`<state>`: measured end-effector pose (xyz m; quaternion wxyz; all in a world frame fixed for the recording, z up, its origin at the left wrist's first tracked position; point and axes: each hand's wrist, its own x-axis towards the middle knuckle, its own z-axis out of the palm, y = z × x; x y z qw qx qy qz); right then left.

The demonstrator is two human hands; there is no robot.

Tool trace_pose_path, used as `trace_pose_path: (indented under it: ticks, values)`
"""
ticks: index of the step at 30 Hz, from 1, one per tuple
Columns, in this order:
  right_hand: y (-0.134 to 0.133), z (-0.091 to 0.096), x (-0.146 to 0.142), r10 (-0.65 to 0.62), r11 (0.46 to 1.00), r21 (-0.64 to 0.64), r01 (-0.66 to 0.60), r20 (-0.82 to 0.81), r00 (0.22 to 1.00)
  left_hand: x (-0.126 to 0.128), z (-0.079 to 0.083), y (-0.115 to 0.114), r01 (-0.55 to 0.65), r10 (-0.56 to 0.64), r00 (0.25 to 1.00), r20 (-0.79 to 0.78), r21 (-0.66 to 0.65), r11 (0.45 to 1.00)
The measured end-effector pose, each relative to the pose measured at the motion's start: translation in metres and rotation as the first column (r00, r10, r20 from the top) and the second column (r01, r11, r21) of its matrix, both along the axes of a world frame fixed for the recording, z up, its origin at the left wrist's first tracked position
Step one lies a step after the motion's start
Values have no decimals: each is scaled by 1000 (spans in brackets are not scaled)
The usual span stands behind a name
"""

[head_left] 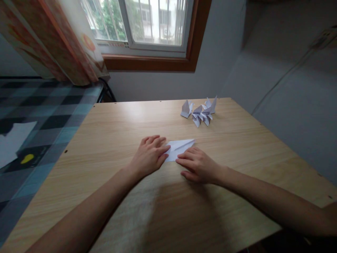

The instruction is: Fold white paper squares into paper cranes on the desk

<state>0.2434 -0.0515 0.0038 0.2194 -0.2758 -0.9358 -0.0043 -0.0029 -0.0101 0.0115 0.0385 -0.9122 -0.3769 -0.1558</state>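
Observation:
A folded sheet of white paper lies flat on the wooden table, near its middle. My left hand rests palm down on the paper's left end, fingers stretched out and lying flat. My right hand lies flat beside it, its fingertips pressing the paper's near edge. Neither hand lifts the paper. Part of the sheet is hidden under my left fingers.
Several folded white paper figures stand in a cluster at the table's far right. A bed with a checked blue cover runs along the left, with a white sheet on it. A window and curtain are behind; grey walls close the right.

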Motion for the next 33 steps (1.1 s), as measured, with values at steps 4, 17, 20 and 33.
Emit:
trace_pose_path:
  ticks: [4,17,20,33]
  values:
    - [6,-2,-5,8,1000,-30,-8,-26,1000,-3,-3,3,180,-180,984,0,31,983]
    - [32,-5,0,45,990,129,-54,72,996,10,-1,-8,259,-261,964,55,33,965]
    - [33,-7,-2,-20,995,102,18,17,1000,13,-2,-8,207,-210,974,83,42,977]
    - [37,-13,-2,-125,992,-6,125,-87,988,15,-1,-9,192,-192,981,15,16,981]
